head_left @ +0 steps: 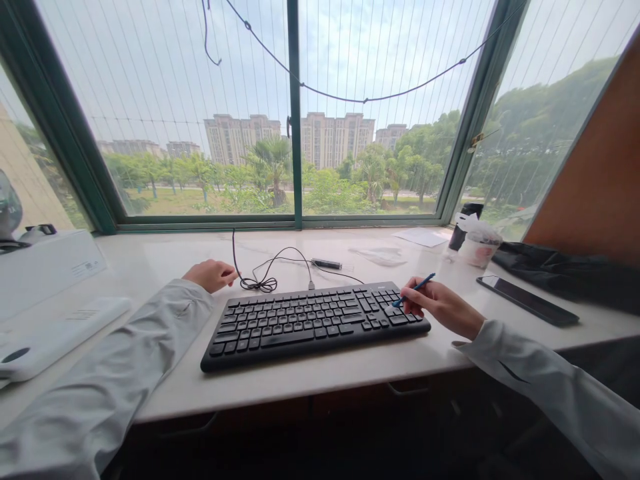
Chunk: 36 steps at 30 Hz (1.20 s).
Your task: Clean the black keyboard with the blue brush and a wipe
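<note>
A black keyboard point(315, 321) lies on the pale windowsill counter point(310, 380) in front of me. My right hand point(440, 305) is closed on a thin blue tool point(414, 289) whose tip touches the keys at the keyboard's right end. My left hand point(211, 274) rests on the counter just beyond the keyboard's left corner, fingers curled, next to a black cable point(260, 277) that loops behind the keyboard. Whether it pinches the cable I cannot make out.
A black phone point(527, 300) lies flat at the right, with a white cup point(477, 245) and dark cloth point(565, 267) behind it. White devices point(50, 313) sit at the left. Papers point(420, 237) lie near the window point(295, 113).
</note>
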Motion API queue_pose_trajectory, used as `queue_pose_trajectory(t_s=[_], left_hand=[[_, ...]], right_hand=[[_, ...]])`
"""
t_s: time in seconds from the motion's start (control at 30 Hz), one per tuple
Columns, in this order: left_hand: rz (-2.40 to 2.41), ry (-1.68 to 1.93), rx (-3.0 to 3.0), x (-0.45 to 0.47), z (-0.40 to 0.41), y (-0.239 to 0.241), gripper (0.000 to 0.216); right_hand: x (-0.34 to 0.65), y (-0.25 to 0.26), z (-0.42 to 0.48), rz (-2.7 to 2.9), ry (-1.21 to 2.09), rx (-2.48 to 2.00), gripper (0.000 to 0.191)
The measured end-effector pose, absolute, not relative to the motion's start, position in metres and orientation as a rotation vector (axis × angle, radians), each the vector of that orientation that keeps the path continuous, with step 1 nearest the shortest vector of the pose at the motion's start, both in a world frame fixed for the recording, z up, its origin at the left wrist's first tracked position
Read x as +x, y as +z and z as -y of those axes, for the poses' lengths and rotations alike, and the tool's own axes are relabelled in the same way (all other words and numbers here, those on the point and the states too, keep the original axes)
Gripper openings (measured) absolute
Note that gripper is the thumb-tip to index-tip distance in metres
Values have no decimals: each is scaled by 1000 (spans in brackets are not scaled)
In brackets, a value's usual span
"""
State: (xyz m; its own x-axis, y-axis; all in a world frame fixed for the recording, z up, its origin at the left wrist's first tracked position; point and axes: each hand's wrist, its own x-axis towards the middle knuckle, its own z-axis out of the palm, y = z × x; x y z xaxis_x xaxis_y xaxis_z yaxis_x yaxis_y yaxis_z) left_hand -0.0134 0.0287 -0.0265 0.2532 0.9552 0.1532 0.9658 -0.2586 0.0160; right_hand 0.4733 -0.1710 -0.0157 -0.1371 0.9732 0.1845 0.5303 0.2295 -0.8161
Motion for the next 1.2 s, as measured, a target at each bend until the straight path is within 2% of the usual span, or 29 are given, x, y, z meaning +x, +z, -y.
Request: queue_pose_trajectory(t_s=[0.27, 0.97, 1.2], left_hand=[[1870, -202, -2418, -14, -31, -28, 49], [1853, -166, -2427, -17, -34, -29, 49], [1848, -188, -2433, -14, -29, -26, 51]], right_hand=[[475, -24, 160, 1747, 940, -1471, 49], [527, -22, 171, 1777, 691, -1581, 46], [500, -10, 178, 1699, 129, -1704, 29]])
